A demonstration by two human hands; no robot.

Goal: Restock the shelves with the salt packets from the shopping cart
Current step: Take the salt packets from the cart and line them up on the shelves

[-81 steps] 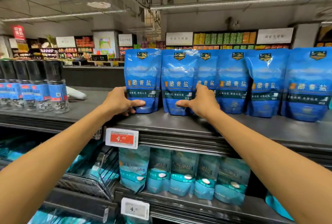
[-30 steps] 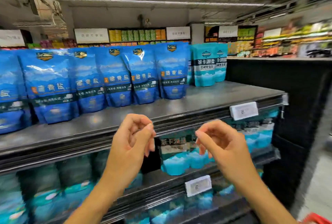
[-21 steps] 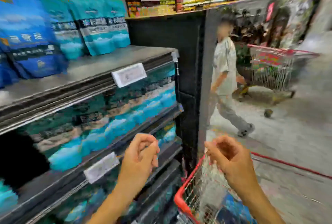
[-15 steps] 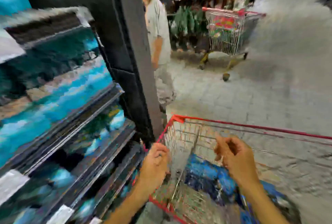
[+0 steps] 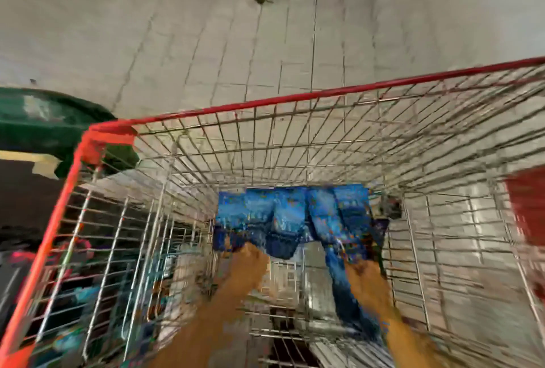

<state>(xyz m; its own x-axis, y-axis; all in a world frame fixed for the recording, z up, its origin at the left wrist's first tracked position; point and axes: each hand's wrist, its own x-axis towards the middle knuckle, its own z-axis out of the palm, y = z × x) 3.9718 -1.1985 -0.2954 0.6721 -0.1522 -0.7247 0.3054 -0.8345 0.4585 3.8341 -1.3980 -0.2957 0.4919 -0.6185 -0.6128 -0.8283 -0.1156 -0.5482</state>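
Blue salt packets (image 5: 290, 217) lie in a heap on the floor of the shopping cart (image 5: 295, 100), toward its far end. Smear too heavy for a firm count; two bulging packet shapes can be made out side by side, and a long blue streak runs down from them between the arms. One cart, wire mesh with a red rim.

Two hands are down inside the basket. Left hand (image 5: 246, 258) meets the near left edge of the blue heap; right hand (image 5: 364, 274) meets its near right edge. Fingers are lost in blur against the packets, so cannot tell whether either hand has closed on anything or merely touches.

Outside the cart: grey tiled floor (image 5: 206, 43); one dark green object (image 5: 50, 120) beside the cart's left corner.

Against half a second back: hands then hovered at rim height, fingers loosely curled, holding nothing; now both arms reach deep to the packets. The view has tipped downward, and the shelves are gone from frame.
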